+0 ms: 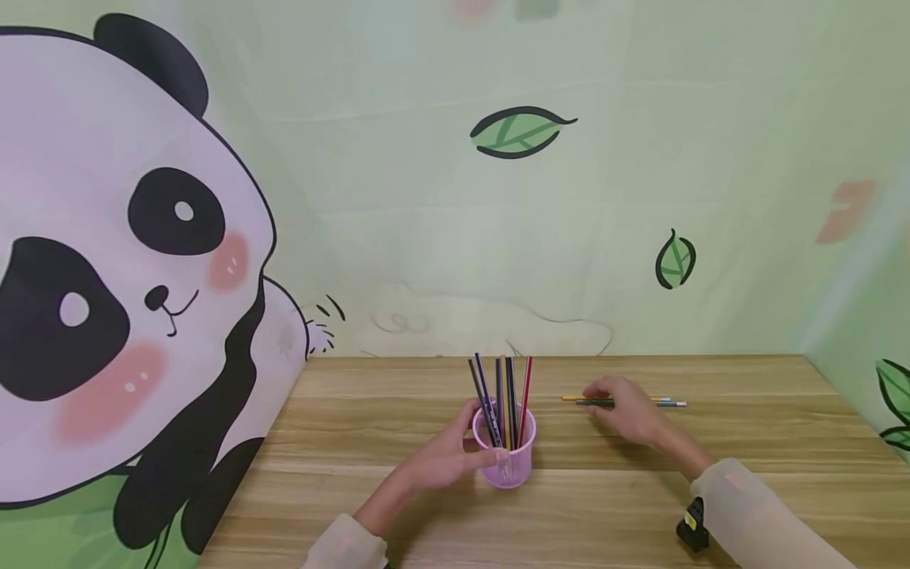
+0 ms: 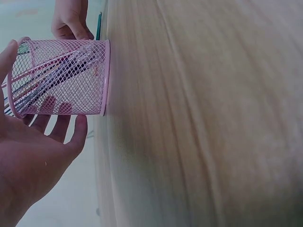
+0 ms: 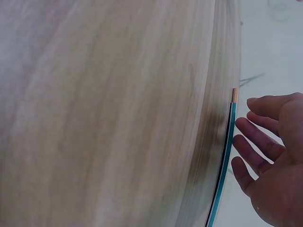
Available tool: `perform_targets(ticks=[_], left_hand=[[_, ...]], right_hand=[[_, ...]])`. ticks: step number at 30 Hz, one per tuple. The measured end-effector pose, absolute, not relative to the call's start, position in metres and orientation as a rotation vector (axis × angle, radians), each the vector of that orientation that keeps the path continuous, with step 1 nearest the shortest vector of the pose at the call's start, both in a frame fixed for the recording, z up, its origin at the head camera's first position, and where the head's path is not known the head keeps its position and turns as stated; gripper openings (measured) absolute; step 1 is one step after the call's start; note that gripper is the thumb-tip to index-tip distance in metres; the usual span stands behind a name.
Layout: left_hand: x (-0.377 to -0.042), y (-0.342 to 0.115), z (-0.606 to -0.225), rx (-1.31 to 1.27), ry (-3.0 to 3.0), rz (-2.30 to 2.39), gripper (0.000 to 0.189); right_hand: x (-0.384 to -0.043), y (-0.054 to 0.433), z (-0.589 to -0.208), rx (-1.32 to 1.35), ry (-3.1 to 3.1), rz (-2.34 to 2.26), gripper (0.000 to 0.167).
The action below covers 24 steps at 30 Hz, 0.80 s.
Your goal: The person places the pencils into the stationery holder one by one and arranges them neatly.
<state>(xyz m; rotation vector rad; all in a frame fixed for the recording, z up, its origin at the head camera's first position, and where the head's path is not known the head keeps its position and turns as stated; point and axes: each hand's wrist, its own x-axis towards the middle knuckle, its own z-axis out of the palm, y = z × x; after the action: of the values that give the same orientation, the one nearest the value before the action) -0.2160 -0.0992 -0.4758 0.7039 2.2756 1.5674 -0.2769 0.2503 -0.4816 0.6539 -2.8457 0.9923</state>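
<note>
A pink mesh pencil cup [image 1: 517, 468] stands upright on the wooden table, holding several pencils, a red pencil [image 1: 527, 387] among them. My left hand [image 1: 444, 454] grips the cup from its left side, thumb near the rim and fingers around the far side of the mesh [image 2: 71, 80]. To the right of the cup, my right hand [image 1: 626, 409] is over two pencils lying side by side. One is a yellow pencil [image 1: 570, 398]; the other is a teal pencil [image 3: 223, 175]. In the right wrist view, thumb and fingers are spread, fingertips close beside the teal pencil.
The wooden table [image 1: 583, 514] ends at a pale green backdrop [image 1: 398, 197] printed with leaves. A large panda picture [image 1: 163, 300] covers the left side. A small black device [image 1: 693, 525] is at the right sleeve [image 1: 753, 506].
</note>
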Motion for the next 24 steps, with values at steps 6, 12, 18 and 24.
perform_targets(ticks=[6, 12, 18, 24], left_hand=[[-0.2165, -0.0992, -0.4758, 0.699, 2.273, 1.568, 0.079], [-0.2165, -0.0991, -0.4757, 0.704, 2.274, 1.566, 0.079], [-0.2159, -0.0988, -0.4757, 0.699, 2.274, 1.569, 0.079], [-0.2158, -0.0992, -0.4757, 0.705, 2.269, 1.575, 0.077]], right_hand=[[-0.2762, 0.2503, -0.482, 0.696, -2.827, 0.998, 0.015], [-0.2773, 0.25, -0.4843, 0.728, -2.827, 0.954, 0.011], [-0.2755, 0.2468, -0.489, 0.741, -2.865, 0.917, 0.009], [-0.2697, 0.2453, -0.4875, 0.761, -2.894, 0.912, 0.014]])
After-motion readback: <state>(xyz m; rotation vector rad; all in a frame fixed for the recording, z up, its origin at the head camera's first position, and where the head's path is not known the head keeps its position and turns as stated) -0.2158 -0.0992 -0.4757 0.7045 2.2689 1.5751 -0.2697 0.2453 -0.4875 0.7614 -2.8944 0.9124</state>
